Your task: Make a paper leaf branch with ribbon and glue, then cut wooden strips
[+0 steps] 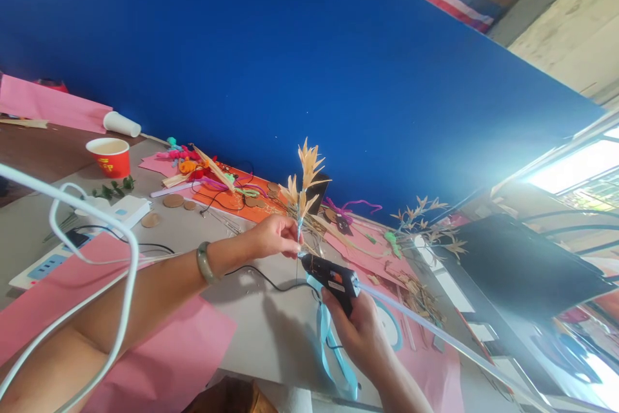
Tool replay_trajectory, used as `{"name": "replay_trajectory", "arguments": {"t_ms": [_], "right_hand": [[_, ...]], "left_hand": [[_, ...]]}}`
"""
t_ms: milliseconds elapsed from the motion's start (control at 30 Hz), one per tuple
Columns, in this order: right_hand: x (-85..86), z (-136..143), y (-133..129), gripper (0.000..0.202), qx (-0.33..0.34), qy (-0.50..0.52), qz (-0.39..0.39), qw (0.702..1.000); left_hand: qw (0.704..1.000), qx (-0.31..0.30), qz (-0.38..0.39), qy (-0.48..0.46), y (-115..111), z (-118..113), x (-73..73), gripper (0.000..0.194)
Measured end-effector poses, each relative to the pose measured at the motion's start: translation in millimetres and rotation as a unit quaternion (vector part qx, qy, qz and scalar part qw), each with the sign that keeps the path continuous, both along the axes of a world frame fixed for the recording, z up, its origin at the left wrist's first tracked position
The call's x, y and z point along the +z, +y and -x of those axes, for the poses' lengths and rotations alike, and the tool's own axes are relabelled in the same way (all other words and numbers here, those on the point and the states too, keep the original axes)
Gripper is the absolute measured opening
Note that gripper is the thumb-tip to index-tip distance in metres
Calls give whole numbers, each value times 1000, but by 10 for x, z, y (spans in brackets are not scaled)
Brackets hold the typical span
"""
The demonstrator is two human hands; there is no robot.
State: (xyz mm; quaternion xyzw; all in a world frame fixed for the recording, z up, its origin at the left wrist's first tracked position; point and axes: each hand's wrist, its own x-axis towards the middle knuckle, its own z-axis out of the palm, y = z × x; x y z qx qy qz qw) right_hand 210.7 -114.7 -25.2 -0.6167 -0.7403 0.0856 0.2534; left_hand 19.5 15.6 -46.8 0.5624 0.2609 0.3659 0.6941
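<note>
My left hand [278,236], with a bangle on its wrist, pinches the stem of a pale straw-coloured flower spray [309,174] that stands upright. My right hand [355,323] is wrapped round the handle of a black glue gun [329,274]. The gun's nozzle is at the stem, just below my left fingertips; whether they touch is hard to tell. A long translucent glue stick [425,326] sticks out of the gun's back end. Light blue ribbon [324,342] lies on the table below the gun.
A red paper cup [110,158], a power strip [46,268] and a white cable [128,271] are at the left. Pink paper [178,348] covers part of the grey table [251,329]. Colourful yarn [193,165] lies at the back, more dried flowers [428,216] at the right, before a blue panel [271,65].
</note>
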Motion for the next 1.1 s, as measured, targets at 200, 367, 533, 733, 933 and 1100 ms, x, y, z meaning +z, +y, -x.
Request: {"name": "replay_trajectory", "arguments": {"t_ms": [200,367,533,733,933,1100], "right_hand": [[16,5,2,31,6,0,7,1000],[18,4,-3,30,5,1,5,1000],[28,9,3,31,8,-4,3,1000],[35,5,0,32,6,-10,8,1000],[40,4,-7,34,3,-9,4,1000],[25,-15,-8,34,4,-16,4,1000]], "left_hand": [[1000,-1,3,-7,-2,0,-4,16],[1000,2,3,-6,-3,1,-2,18],[1000,0,2,-6,3,-3,-7,17],[1000,-4,-3,-8,7,2,-9,19],[1000,-2,-5,-7,5,2,-12,19],[1000,1,-7,-4,-2,3,-3,18]]}}
